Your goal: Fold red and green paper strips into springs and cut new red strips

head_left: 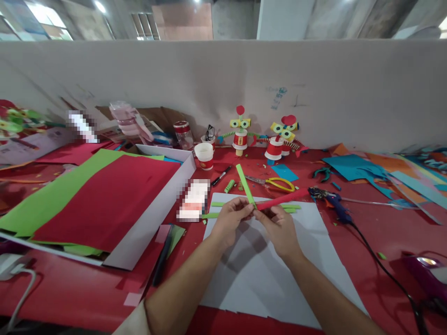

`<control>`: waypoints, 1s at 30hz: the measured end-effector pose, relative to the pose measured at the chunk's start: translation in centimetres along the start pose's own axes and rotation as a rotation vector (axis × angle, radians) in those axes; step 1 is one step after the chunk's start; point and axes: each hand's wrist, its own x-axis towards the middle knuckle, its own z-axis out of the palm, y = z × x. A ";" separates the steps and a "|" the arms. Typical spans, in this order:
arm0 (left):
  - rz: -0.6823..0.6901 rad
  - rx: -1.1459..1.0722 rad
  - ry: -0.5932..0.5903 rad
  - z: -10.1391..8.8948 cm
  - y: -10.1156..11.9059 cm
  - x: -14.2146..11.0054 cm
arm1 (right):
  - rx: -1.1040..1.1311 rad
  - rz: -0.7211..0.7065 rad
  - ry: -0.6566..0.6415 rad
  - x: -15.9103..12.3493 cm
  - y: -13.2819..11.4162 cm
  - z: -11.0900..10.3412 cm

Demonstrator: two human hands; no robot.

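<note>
Both my hands meet over a white sheet (265, 270), fingertips pinched where two paper strips cross. My left hand (230, 216) is closed at the lower end of a green paper strip (245, 184), which points up and away. In my right hand (279, 228), also closed, is the near end of a red paper strip (286, 198) that stretches right toward the glue gun (337, 207). The strips' joined ends are partly hidden by my fingers. More green strips (291, 208) lie flat on the sheet behind my hands.
A white box (153, 214) holding red and green sheets stands at left. Yellow-handled scissors (279, 184), a black marker (221, 176) and paper cups (204, 156) lie or stand beyond my hands. Two paper-cup figures (240, 139) are near the partition. Blue sheets (352, 166) lie at right.
</note>
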 end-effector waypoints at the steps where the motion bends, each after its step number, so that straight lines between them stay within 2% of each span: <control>1: -0.027 -0.021 -0.017 0.0 0.0 0.0 | 0.046 0.036 0.009 0.0 0.0 0.0; 4: -0.093 -0.105 -0.034 0.0 -0.2 0.0 | 0.232 0.122 0.026 0.2 0.4 0.2; 8: -0.182 -0.191 0.049 -0.2 -0.4 0.4 | 0.439 0.187 -0.012 0.4 0.6 0.4; 12: -0.227 -0.195 0.071 -0.3 -0.4 0.6 | 0.455 0.191 -0.043 0.2 0.1 0.5; 16: -0.182 -0.120 0.046 -0.5 -0.3 0.6 | 0.300 0.101 -0.032 -0.1 0.1 0.5; 22: -0.054 -0.024 0.005 -0.5 -0.4 0.6 | 0.287 0.078 0.021 -0.1 0.4 0.6; 30: -0.048 -0.057 -0.051 -0.2 -0.5 0.2 | 0.491 0.190 0.022 0.1 0.2 0.8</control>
